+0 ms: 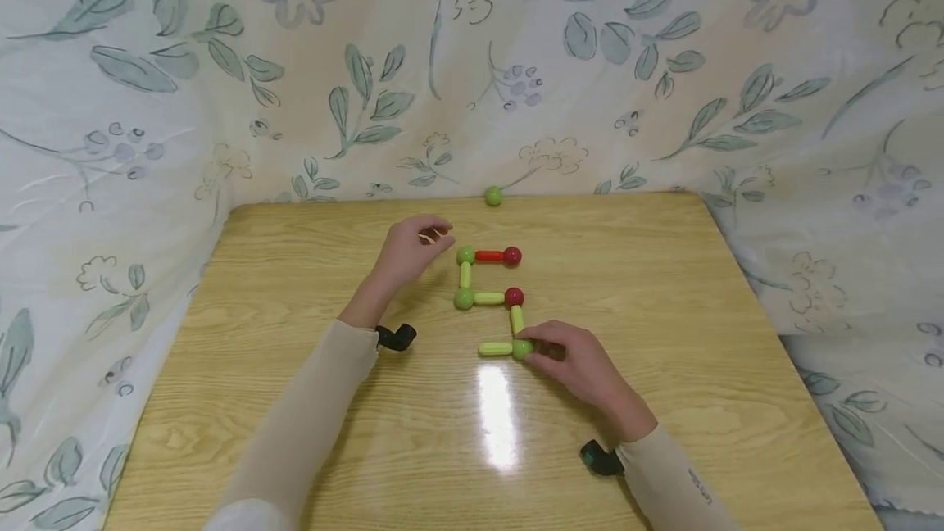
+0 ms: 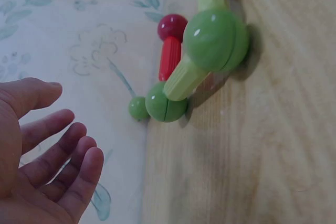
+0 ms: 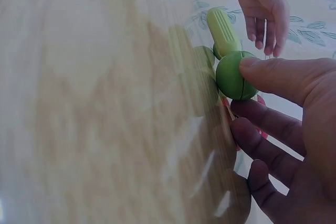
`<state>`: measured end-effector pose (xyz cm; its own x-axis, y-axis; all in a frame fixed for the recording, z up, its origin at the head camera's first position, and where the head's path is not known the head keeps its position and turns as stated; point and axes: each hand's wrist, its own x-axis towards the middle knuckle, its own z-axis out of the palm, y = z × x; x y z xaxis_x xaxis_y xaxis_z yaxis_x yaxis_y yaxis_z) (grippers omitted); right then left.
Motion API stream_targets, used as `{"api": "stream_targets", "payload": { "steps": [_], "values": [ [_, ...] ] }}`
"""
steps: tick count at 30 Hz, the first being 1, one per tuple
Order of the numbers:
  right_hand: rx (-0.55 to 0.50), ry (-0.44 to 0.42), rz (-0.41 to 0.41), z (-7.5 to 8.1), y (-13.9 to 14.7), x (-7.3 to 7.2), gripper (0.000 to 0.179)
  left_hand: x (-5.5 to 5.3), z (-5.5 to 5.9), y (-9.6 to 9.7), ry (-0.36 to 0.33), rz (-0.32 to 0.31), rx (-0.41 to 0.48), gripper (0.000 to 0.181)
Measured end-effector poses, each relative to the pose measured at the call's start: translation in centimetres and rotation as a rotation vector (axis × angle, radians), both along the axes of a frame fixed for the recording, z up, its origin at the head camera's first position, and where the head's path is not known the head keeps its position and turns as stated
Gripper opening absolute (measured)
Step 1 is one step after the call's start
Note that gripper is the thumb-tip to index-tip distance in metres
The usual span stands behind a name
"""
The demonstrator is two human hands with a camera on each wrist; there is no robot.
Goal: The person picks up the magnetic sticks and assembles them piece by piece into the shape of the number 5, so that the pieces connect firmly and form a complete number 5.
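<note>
A zigzag of toy rods and balls lies on the table. At its near end my right hand [image 1: 581, 363] pinches a green ball [image 3: 231, 77] between thumb and fingers. A yellow-green rod [image 1: 495, 348] sticks out leftward from that ball; another yellow-green rod [image 1: 517, 318] runs back to a dark red ball [image 1: 514, 297]. Farther along come two green balls joined by a rod, then a red rod [image 1: 488, 256] tipped with a second dark red ball [image 1: 512, 256]. My left hand [image 1: 415, 249] hovers just left of the far green ball [image 1: 465, 255], its fingers loosely bent and holding nothing.
One loose green ball [image 1: 492, 196] sits at the table's back edge, against a floral cloth [image 1: 472, 64] hanging behind. The wooden table [image 1: 664, 269] has a glare patch near its middle. Black wrist devices [image 1: 397, 338] stick out by both sleeves.
</note>
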<state>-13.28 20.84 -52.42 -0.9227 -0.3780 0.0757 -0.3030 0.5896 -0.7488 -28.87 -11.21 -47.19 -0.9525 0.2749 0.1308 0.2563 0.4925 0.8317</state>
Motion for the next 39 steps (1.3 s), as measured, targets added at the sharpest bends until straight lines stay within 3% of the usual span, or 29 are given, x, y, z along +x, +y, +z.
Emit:
{"api": "stream_targets", "payload": {
  "steps": [11, 18, 27, 39],
  "values": [
    [-0.012, -0.022, 0.006, 0.2, 0.0, 0.0, 0.034, -4.7, -0.2, 2.0, -0.047, 0.031, -0.104, 0.036],
    [-0.004, -0.015, 0.013, 0.2, 0.0, -0.1, 0.034, -7.2, 0.1, 3.1, -0.016, 0.063, -0.129, 0.036],
    [0.012, 0.001, 0.019, 0.2, 0.1, -0.3, 0.034, -9.4, 0.8, 4.5, -0.011, 0.069, -0.203, 0.040],
    [0.014, -0.021, 0.025, 0.4, -0.1, -0.1, 0.033, -11.2, 0.0, 6.7, -0.067, 0.124, -0.225, 0.032]
  ]
}}
